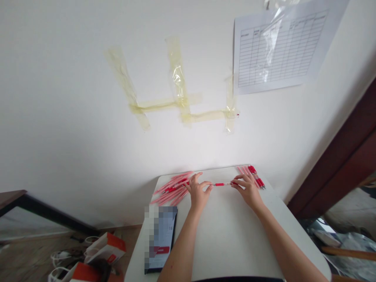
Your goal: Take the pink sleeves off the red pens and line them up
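Pen [219, 184], one, with red grip and clear section: held crosswise between the fingers of both hands; contact with the desk [226, 239] cannot be told.

Left hand [199, 192]: the pen's metal-coloured end is pinched between thumb and index finger; the remaining fingers are spread.

Right hand [249, 192]: the opposite end, where a small red part is seen, is pinched between thumb and fingertips.

Pink sticks [173, 196], a loose fanned heap: laid to the left of the left fingers, partly hidden by them. Red pens [175, 187], several, are mixed among these sticks.

Second group, to the right of and just beyond the right fingers: pale pink sticks [242, 170] are laid side by side, with red pens with clear sections [259, 181] placed next to them.

Phone [164, 239], dark-edged, screen partly pixelated: laid flat on the desk, nearer the wearer than the left fingers and to their left.

Yellowed tape [178, 78] and a printed table sheet [277, 53]: fixed to the wall [73, 117] beyond the fingers.
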A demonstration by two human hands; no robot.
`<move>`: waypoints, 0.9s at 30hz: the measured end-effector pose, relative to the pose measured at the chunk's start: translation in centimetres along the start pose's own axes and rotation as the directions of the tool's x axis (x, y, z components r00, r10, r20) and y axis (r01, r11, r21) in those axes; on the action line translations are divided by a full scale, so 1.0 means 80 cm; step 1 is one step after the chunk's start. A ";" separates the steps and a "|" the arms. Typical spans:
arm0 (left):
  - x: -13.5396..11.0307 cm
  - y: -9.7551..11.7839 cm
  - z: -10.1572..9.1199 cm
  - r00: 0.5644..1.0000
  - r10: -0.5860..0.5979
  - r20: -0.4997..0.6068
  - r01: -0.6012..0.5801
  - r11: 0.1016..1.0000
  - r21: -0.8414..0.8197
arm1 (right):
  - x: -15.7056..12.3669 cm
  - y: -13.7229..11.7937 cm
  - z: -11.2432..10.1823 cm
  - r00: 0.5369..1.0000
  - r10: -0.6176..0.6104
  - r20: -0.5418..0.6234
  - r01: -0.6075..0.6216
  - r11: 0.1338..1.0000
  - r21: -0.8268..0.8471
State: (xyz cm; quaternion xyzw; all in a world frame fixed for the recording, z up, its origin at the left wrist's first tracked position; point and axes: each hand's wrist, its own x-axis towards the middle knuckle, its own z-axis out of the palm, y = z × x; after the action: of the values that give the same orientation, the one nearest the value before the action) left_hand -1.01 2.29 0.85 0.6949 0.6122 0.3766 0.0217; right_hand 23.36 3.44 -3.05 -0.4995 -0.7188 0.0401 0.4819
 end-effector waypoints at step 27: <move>-0.004 0.004 0.005 0.999 0.050 -0.009 -0.051 0.999 -0.018 | -0.004 -0.014 0.008 0.992 0.076 0.097 -0.070 0.996 -0.060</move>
State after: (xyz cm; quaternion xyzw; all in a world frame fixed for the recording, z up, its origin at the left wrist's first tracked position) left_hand -0.52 2.15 0.55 0.7083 0.5910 0.3858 0.0159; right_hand 22.20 2.91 -3.00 -0.5362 -0.7241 0.0622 0.4293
